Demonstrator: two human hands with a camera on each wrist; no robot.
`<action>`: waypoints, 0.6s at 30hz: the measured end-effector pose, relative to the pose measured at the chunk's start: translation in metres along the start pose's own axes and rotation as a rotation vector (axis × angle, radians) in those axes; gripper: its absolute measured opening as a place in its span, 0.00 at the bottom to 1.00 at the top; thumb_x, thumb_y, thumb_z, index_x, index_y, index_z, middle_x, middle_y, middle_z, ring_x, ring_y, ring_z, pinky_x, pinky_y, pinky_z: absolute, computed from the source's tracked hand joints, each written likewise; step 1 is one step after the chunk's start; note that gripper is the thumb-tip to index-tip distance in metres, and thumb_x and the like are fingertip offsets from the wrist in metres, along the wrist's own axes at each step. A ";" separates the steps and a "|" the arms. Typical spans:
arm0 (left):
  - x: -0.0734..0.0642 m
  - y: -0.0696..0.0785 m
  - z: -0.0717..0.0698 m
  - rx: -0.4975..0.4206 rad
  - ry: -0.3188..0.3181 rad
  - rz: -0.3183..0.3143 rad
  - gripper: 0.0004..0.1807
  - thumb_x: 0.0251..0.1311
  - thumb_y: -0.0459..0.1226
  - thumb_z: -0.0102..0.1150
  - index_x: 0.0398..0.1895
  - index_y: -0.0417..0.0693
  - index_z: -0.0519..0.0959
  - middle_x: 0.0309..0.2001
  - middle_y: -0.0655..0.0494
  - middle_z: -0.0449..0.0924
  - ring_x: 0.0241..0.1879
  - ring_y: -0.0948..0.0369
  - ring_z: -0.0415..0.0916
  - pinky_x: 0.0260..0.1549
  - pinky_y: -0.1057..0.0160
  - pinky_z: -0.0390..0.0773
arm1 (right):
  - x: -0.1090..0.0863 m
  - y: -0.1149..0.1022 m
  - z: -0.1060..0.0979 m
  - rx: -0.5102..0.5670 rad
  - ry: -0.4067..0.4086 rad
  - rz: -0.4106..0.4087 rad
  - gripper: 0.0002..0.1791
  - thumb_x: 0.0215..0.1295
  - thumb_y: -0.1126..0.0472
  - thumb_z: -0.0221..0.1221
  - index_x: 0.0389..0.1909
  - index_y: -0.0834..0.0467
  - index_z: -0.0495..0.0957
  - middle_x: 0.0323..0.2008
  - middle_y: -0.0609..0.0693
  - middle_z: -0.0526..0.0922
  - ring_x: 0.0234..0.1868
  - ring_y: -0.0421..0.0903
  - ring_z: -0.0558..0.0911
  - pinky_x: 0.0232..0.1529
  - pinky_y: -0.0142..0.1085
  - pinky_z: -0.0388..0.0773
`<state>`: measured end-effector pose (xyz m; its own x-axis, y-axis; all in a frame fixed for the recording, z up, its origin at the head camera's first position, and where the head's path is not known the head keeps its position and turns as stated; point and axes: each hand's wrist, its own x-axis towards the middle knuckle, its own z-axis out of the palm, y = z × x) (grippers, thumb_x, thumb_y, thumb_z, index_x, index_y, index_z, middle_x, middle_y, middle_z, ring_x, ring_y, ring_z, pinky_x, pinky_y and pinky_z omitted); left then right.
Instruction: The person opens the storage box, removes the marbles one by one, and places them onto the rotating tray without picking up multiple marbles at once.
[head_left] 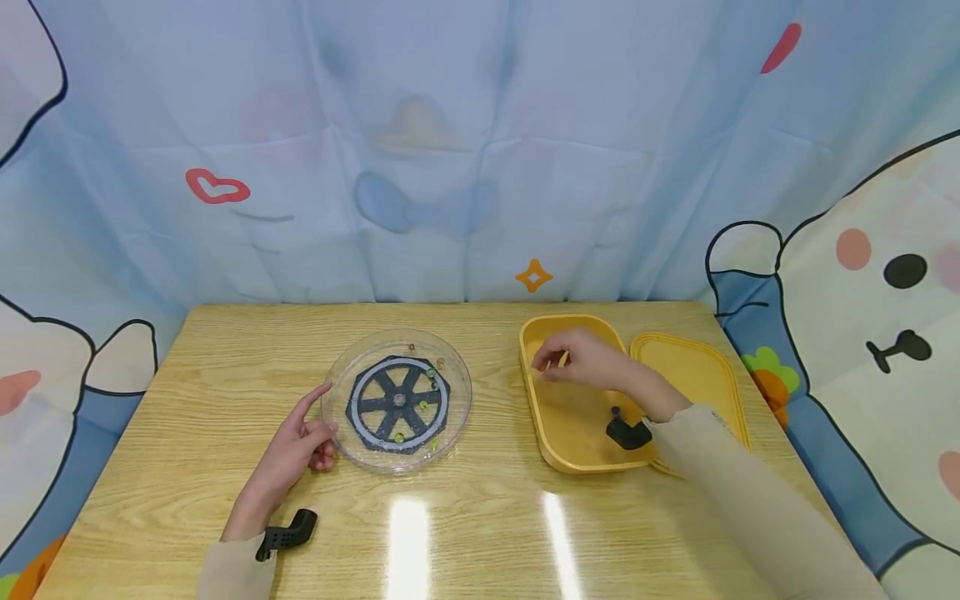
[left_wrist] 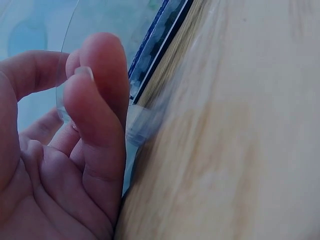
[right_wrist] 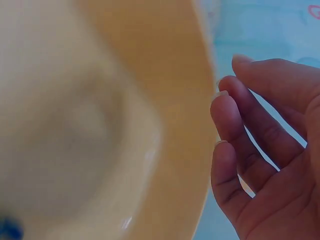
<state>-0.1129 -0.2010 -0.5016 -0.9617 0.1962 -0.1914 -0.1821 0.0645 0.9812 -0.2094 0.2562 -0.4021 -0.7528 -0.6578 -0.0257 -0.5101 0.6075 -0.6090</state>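
Observation:
A clear round dish [head_left: 459, 421] stands left of centre, with a dark six-spoked wheel shape [head_left: 400, 400] showing in it. Several small glassy beads lie in the dish, among them a green bead [head_left: 399, 437] and an amber bead [head_left: 440, 363]. My left hand [head_left: 294, 450] touches the dish's left rim with index finger and thumb, the other fingers bent. Over the yellow box [head_left: 551, 454], my right hand [head_left: 581, 358] hovers with loosely bent fingers. Nothing shows between its thumb and fingers [right_wrist: 227, 117] in the right wrist view.
A yellow lid [head_left: 686, 367] lies flat to the right of the box, partly under the right forearm. Low in the box sits a small blue thing [right_wrist: 10, 229]. Behind the wooden table [head_left: 247, 358] hangs a blue patterned curtain [head_left: 420, 167].

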 end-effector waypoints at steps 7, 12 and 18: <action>-0.001 0.000 -0.001 0.000 -0.002 0.001 0.37 0.72 0.33 0.52 0.80 0.59 0.51 0.24 0.48 0.75 0.21 0.58 0.77 0.22 0.64 0.76 | -0.036 0.018 -0.010 -0.178 -0.106 0.011 0.06 0.61 0.71 0.65 0.38 0.61 0.86 0.33 0.48 0.86 0.32 0.38 0.80 0.36 0.35 0.79; 0.000 0.000 -0.002 0.000 0.000 0.007 0.37 0.72 0.32 0.51 0.80 0.58 0.51 0.24 0.49 0.76 0.20 0.58 0.77 0.22 0.64 0.76 | -0.051 0.024 -0.009 -0.303 -0.140 0.013 0.01 0.64 0.65 0.66 0.33 0.57 0.85 0.28 0.41 0.82 0.28 0.35 0.74 0.32 0.34 0.76; 0.001 -0.001 0.000 0.004 -0.001 0.009 0.37 0.72 0.32 0.52 0.79 0.58 0.51 0.24 0.48 0.76 0.20 0.58 0.77 0.22 0.64 0.76 | -0.060 0.023 -0.006 -0.388 -0.204 0.045 0.10 0.61 0.73 0.61 0.37 0.56 0.86 0.31 0.43 0.82 0.29 0.38 0.73 0.34 0.35 0.75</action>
<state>-0.1134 -0.2013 -0.5022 -0.9632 0.1974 -0.1825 -0.1726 0.0666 0.9827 -0.1784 0.3126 -0.4105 -0.6998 -0.6779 -0.2251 -0.6268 0.7340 -0.2617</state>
